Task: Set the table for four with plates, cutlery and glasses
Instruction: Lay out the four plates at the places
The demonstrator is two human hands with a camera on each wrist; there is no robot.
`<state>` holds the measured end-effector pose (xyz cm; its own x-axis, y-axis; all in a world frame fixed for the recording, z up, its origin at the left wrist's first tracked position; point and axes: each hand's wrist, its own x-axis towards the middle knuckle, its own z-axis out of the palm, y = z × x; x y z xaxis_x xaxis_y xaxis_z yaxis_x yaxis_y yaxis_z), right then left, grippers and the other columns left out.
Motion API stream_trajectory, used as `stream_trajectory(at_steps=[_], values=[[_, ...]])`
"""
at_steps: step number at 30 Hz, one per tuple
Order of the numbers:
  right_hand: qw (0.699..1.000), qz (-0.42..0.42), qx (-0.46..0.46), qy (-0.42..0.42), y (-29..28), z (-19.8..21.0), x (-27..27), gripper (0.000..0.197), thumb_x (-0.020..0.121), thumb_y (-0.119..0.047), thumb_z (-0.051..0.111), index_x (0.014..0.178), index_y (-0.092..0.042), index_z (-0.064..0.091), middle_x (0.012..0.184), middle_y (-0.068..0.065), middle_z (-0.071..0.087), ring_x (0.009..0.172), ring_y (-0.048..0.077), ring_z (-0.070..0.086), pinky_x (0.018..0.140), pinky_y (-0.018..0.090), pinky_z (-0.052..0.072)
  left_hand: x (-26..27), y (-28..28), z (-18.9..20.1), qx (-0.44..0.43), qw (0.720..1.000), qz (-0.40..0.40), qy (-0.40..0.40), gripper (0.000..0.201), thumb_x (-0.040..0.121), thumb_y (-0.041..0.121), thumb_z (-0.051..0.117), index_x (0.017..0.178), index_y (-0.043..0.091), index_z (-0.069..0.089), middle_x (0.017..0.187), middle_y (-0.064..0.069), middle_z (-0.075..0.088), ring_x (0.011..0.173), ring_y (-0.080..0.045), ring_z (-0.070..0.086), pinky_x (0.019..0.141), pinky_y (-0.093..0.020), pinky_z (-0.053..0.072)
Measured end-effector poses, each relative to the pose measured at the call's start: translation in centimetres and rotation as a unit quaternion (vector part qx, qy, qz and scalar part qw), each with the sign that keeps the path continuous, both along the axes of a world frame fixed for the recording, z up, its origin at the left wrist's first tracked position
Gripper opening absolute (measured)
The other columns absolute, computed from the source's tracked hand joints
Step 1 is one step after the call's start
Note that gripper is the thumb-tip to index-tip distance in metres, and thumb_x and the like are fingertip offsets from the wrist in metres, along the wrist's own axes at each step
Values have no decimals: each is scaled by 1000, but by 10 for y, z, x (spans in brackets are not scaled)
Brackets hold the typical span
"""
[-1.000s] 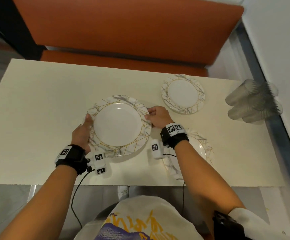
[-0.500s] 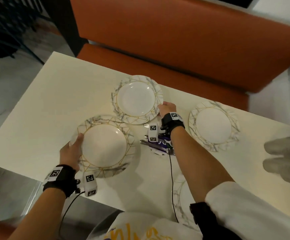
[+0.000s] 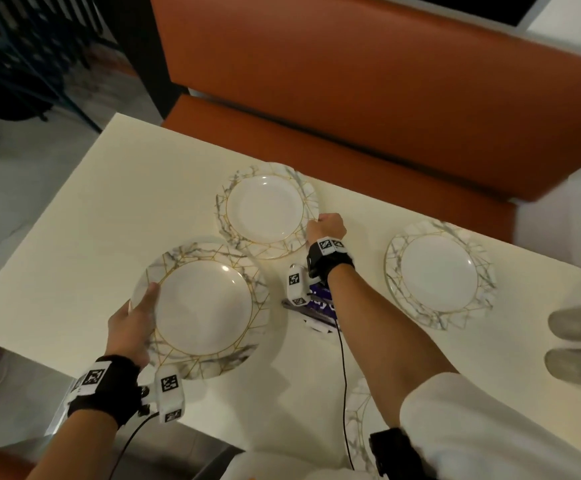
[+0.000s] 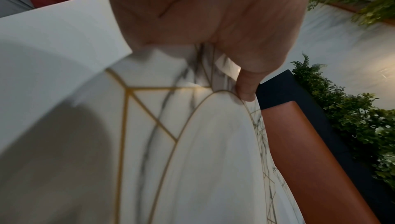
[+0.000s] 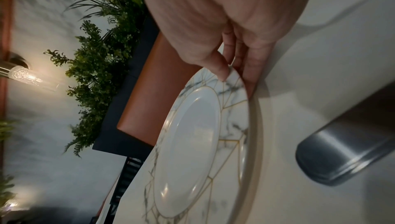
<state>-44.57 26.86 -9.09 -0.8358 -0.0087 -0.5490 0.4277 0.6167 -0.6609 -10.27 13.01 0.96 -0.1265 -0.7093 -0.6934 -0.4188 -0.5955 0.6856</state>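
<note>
Two marble-and-gold plates are in my hands over the cream table (image 3: pixel 74 244). My left hand (image 3: pixel 140 317) grips the left rim of the near plate (image 3: pixel 206 313), thumb on top; the left wrist view shows the thumb (image 4: pixel 245 85) pressed on that plate (image 4: pixel 203 160). My right hand (image 3: pixel 325 223) pinches the right rim of the far plate (image 3: pixel 264 209), which sits by the table's far edge; in the right wrist view the fingers (image 5: pixel 222 73) hold its rim (image 5: pixel 233 89) slightly raised. A third plate (image 3: pixel 438 275) lies at the right. A fourth plate (image 3: pixel 358 427) is partly hidden under my right arm.
A cutlery bundle on a purple-printed packet (image 3: pixel 316 306) lies between the plates, under my right wrist. Blurred grey glasses (image 3: pixel 580 341) lie at the right edge. An orange bench (image 3: pixel 351 109) runs along the far side. The table's left part is bare.
One second ago both hands held plates together at the table's middle. Now they are apart: the right hand has carried one to the far side, the left holds the other near the front.
</note>
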Motion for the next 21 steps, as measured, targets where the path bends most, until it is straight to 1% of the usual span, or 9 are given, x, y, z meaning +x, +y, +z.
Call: stream_trajectory(at_steps=[4, 5, 7, 8, 10, 12, 15, 18, 21], values=[[1000, 13, 9, 2, 1, 22, 5, 14, 70, -1, 60, 67, -13, 53, 58, 5, 54, 51, 25, 53, 34, 17, 28, -2, 1, -2, -2, 1000, -4, 5, 43, 92, 48, 75, 121, 16, 69, 114, -15, 75, 101, -37, 73, 95, -57, 57], [1000, 18, 15, -1, 1, 23, 5, 14, 72, 1, 61, 66, -10, 54, 57, 6, 55, 52, 26, 55, 35, 17, 29, -2, 2, -2, -2, 1000, -4, 10, 45, 92, 48, 75, 123, 17, 69, 113, -14, 76, 101, -37, 73, 94, -56, 57], [1000, 18, 14, -4, 1, 27, 6, 10, 75, -3, 65, 85, -6, 65, 80, 12, 69, 72, 32, 70, 47, 24, 49, -3, 2, -3, -4, 1000, -6, 15, 46, 91, 48, 75, 124, 17, 70, 112, -13, 76, 100, -37, 73, 93, -55, 58], [1000, 17, 12, -7, 2, 25, 7, 23, 77, -6, 66, 100, -5, 65, 98, 14, 71, 86, 34, 72, 60, 33, 59, -3, 2, -2, -2, 1000, -5, 18, 45, 91, 48, 75, 123, 17, 70, 112, -13, 76, 100, -37, 74, 93, -55, 58], [999, 33, 21, 13, 7, 34, 13, 37, 83, -10, 68, 119, -8, 57, 121, 12, 63, 105, 32, 66, 84, 44, 60, -2, 2, -3, 2, 1000, -3, 23, 44, 91, 49, 75, 121, 18, 70, 112, -13, 76, 100, -38, 73, 93, -57, 58], [994, 68, 37, 77, 15, 49, 24, 34, 86, -11, 65, 119, -12, 56, 123, 9, 60, 110, 29, 61, 91, 43, 57, -3, 3, -1, 3, 1000, -12, 14, 41, 90, 50, 76, 117, 19, 70, 112, -13, 76, 101, -39, 73, 94, -59, 57], [987, 113, -23, 110, 28, 64, 50, 20, 93, -6, 56, 109, -16, 62, 113, 5, 66, 94, 18, 67, 72, 27, 59, -5, 4, 1, 10, 1000, -19, 6, 34, 89, 50, 77, 107, 22, 70, 113, -12, 76, 103, -39, 72, 95, -59, 57], [973, 199, -72, 86, 34, 72, 89, 16, 98, -13, 55, 109, -17, 64, 100, -6, 65, 79, 3, 63, 53, 7, 46, -6, 3, -1, 15, 998, -57, 4, 36, 90, 52, 75, 109, 23, 70, 116, -15, 76, 102, -36, 73, 88, -49, 60], [953, 282, -93, 58, 40, 69, 127, 24, 98, -24, 59, 122, -19, 58, 94, -10, 64, 79, 7, 66, 63, 17, 53, -5, -1, -6, 17, 994, -111, -8, 52, 92, 54, 72, 124, 13, 67, 123, -34, 59, 111, -50, 63, 94, -57, 57]])
